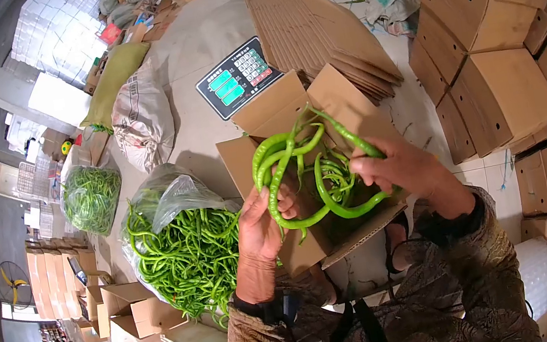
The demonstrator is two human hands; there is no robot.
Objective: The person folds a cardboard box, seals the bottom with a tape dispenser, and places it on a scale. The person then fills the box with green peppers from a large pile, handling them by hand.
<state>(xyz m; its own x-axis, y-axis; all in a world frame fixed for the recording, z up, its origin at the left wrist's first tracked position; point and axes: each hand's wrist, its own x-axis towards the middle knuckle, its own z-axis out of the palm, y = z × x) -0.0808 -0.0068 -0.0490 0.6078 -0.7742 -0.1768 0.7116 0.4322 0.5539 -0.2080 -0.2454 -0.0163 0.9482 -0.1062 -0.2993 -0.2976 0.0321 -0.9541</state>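
Gripping long green peppers (pixel 306 222), the left hand (pixel 258 231) and right hand (pixel 406 167) held them over the open carton (pixel 236 166), well placed to catch strays; more seemingly lay in its shadowed interior.

The scale (pixel 236 79) carries printed labels and marked keys (pixel 249 66), all too small to read.

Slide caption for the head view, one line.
Bare left hand and right hand hold long green peppers above an open brown cardboard box.
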